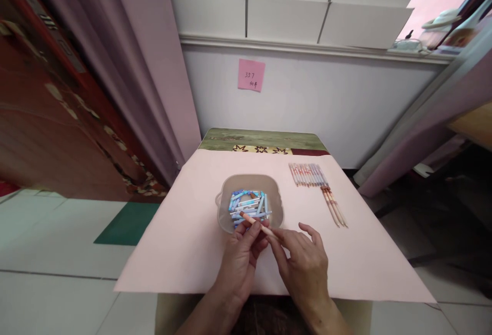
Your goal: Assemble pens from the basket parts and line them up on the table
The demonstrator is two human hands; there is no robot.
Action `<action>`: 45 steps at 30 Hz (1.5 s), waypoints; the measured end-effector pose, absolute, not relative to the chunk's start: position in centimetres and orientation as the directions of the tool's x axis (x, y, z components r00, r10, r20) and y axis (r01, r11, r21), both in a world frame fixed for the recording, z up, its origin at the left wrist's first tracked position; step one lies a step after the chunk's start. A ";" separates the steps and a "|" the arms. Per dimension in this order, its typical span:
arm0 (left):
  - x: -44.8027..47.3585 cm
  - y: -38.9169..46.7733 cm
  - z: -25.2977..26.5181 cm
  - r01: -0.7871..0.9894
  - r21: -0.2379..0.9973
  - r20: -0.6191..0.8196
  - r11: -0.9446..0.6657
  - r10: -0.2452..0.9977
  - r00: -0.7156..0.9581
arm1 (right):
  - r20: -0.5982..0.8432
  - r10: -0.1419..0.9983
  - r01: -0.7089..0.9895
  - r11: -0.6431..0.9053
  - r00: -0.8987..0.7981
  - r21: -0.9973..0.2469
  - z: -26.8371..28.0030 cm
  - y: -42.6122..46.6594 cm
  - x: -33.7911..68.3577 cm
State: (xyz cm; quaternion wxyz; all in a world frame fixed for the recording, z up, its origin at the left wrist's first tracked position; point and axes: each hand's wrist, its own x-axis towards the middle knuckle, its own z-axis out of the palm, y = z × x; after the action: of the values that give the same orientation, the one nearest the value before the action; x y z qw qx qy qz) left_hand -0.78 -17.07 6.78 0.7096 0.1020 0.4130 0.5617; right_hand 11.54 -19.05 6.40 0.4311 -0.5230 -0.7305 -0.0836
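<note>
A cream pen with a brown end (248, 218) slants between my hands, low over the near rim of a grey plastic basin (280, 196). My left hand (241, 253) pinches its middle between thumb and fingers. At its lower right end, the thumb and index finger of my right hand (302, 258) grip it, with the other fingers partly spread. Inside the basin lie several blue and white pen parts (249, 204). Off to the right is a row of slim printed pens (307, 175). Touching that row's near corner are several cream pens with brown ends (335, 208).
Pink paper (184, 242) covers the table. A green patterned strip of tabletop (265, 136) shows at the far edge, against the white wall. On the wall is a pink sticky note (251, 75). To the left stand a purple curtain (130, 68) and a reddish-brown door (46, 119).
</note>
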 end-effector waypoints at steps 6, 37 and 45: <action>-0.6 -17.1 6.6 -0.737 0.599 -0.435 0.312 0.900 0.028 | 0.706 0.703 0.849 0.421 -0.084 -0.318 6.5 -19.0 11.7; -1.7 -16.5 6.5 -0.751 0.620 -0.417 0.226 0.906 -0.072 | 0.683 0.728 0.764 0.468 -0.048 -0.445 5.8 -19.7 12.0; -1.8 -16.8 6.6 -0.744 0.607 -0.401 0.280 0.916 0.018 | 0.703 0.709 0.784 0.463 -0.048 -0.413 5.8 -19.7 12.1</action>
State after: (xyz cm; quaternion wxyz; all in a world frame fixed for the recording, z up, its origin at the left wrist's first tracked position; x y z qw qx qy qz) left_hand -1.83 -16.84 6.56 0.7042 0.1135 0.3793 0.5893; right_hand 12.13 -19.74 5.76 0.4572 -0.5165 -0.7228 -0.0412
